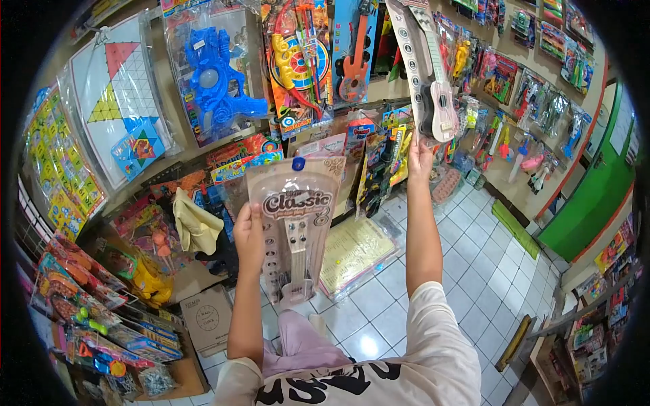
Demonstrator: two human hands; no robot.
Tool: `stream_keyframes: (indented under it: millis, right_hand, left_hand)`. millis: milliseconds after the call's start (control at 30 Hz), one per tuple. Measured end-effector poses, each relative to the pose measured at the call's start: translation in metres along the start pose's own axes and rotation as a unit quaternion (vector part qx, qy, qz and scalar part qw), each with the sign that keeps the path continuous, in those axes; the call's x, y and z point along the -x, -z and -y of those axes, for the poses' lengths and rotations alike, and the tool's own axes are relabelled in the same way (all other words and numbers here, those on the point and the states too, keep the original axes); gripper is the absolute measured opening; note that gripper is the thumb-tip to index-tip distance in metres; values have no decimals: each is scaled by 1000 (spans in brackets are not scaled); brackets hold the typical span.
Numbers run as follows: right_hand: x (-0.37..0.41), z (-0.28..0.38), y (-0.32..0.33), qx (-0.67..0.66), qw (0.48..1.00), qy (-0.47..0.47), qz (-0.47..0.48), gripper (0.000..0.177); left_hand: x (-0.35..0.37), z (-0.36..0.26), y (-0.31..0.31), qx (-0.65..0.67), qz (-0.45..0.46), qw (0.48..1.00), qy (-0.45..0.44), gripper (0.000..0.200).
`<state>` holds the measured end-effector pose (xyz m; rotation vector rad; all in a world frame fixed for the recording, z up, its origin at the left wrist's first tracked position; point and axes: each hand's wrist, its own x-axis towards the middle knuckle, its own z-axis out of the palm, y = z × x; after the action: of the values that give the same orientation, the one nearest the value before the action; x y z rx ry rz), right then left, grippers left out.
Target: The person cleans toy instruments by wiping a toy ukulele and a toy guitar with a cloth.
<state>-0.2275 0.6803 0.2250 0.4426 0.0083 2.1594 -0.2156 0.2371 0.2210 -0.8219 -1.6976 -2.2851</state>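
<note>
A pink toy guitar package (317, 177) with the word "Classic" on its card is upright in front of my body. My left hand (249, 237) grips its left edge, thumb on the front. Up at the right, my right hand (420, 159) is closed on the bottom of a second toy guitar package (443, 111), its arm stretched out. That package stands tall against the wall display, and its top reaches the frame's upper edge. An orange toy guitar (355, 71) in a blue package hangs to its left.
A blue toy gun (213, 84) and an archery set (298, 68) hang on the wall. Packs lie on the tiled floor (379, 318) beside a clock box (206, 318). A green door (596, 196) is at the right; a low shelf of toys lines the left.
</note>
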Motion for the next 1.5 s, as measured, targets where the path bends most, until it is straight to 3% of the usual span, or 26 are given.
stream_keyframes:
  millis: [67, 200, 233, 300, 333, 400, 467, 600, 667, 800, 967, 1167, 1400, 1500]
  right_hand:
    - [-34, 21, 44, -59, 995, -38, 71, 48]
    - [-1, 35, -1, -33, 999, -13, -25, 39]
    - [0, 44, 0, 63, 997, 43, -21, 38]
    - [9, 73, 12, -29, 999, -24, 29, 39]
    - [42, 75, -14, 47, 998, 32, -19, 40]
    - [55, 120, 18, -96, 994, -37, 28, 43]
    - [75, 148, 40, 149, 980, 117, 64, 48]
    - [146, 185, 37, 126, 977, 169, 5, 51]
    - [176, 197, 38, 157, 967, 200, -28, 50]
    - [219, 218, 52, 147, 953, 255, -74, 50]
    - [251, 210, 34, 116, 938, 299, -133, 47]
    - [267, 218, 51, 84, 940, 305, -129, 48]
    - [279, 224, 40, 195, 903, 341, -173, 56]
    - [285, 226, 41, 212, 900, 346, -159, 61]
  left_hand:
    - [-7, -5, -13, -4, 10, 1000, -7, 25]
    - [-32, -5, -40, -36, 12, 998, -40, 28]
    - [-45, -7, -50, -43, 23, 997, -55, 29]
    - [-84, -12, -81, -62, 45, 993, -90, 29]
    - [-108, -16, -100, -75, 55, 990, -110, 30]
    - [-161, -20, -146, -46, 76, 985, -146, 30]
    - [-205, -35, -192, -11, 91, 985, -145, 31]
    - [-297, -51, -266, -77, 73, 982, -154, 31]
    - [-326, -60, -297, -32, 17, 985, -169, 31]
    - [-368, -68, -334, -61, 54, 984, -159, 32]
    - [-401, -59, -364, -40, 35, 993, -109, 30]
    - [-422, -72, -382, 53, -5, 996, -72, 29]
    - [-418, -71, -392, 55, -18, 997, -47, 26]
    - [-422, -69, -396, 56, -38, 995, -79, 25]
